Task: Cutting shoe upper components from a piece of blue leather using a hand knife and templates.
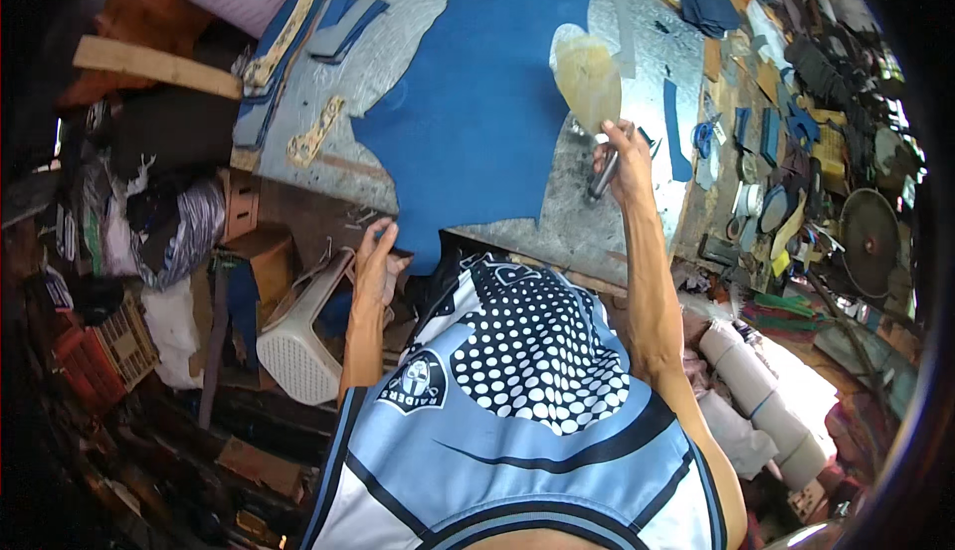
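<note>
A large blue sheet, leather-like with an uneven outline, lies across the metal-topped table, its near corner hanging over the front edge. My left hand is at that near left corner, fingers curled and closed on the sheet's edge. On the right, my right hand is closed around a dark pen-like tool. Its fingertips also pinch the narrow end of a translucent yellowish template, which is rounded at the far end and overlaps the sheet's right edge.
Cut blue pieces and a patterned offcut lie on the table's left. To the right are a blue strip, blue-handled scissors and cluttered scraps. A white plastic stool stands left of me; a wooden plank juts out beyond.
</note>
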Demonstrator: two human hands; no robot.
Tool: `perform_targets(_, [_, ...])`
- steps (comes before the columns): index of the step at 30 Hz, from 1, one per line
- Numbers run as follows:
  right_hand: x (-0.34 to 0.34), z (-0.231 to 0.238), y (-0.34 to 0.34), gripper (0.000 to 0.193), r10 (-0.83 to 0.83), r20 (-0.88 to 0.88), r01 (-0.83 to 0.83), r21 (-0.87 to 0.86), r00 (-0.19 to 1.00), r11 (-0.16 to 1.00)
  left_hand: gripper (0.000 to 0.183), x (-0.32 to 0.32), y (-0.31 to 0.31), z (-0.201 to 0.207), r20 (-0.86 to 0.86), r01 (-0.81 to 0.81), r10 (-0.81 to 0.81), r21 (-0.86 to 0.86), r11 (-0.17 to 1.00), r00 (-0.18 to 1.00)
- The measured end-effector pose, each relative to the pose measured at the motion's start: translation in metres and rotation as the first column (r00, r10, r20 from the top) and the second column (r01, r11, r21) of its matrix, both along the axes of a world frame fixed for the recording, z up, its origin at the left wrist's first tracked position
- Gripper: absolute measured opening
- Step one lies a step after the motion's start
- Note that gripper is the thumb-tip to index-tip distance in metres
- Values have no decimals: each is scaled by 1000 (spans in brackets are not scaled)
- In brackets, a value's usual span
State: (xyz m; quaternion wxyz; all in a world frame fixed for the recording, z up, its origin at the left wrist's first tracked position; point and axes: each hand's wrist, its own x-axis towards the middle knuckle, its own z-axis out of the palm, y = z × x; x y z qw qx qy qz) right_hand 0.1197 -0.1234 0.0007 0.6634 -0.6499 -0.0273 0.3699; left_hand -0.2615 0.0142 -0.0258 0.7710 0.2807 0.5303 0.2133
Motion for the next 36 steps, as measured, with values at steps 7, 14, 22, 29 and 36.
perform_targets(7, [23,-6,48,21,317,288,-217,-330,904,919,34,-9,-2,13,21,303,-303,-124,945,953])
perform_targets(14, [28,-21,46,19,278,339,-146,-365,899,919,31,-13,-8,-7,35,263,-261,-94,960,965])
perform_targets(22, [29,-11,51,20,321,279,-205,-377,905,904,34,-7,-5,-14,-93,295,-295,-14,955,951])
perform_targets(29, [27,-12,52,21,367,306,-238,-386,878,891,49,-3,-3,-37,-304,431,-381,117,895,873])
perform_targets(36, [23,-10,53,19,404,312,-263,-408,860,874,58,-5,-7,-27,-260,211,-120,357,910,958])
